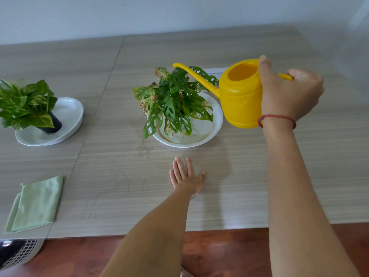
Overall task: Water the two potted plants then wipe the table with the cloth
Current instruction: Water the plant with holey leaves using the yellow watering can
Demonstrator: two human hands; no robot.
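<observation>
Here, right hand (287,92) clamped round yellow watering can (241,96), spout over holey-leaf plant (173,100) mid-tabletop; left hand (186,176) flat, fingers spread, near front edge; second plant (26,104) left edge; green cloth (36,204) front-left corner.

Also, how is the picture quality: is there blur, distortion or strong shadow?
Head view: wide-angle bending curves the table edges; focus is mostly sharp, lighting soft and even; a faint shadow lies beneath the watering can held by the right hand.
</observation>
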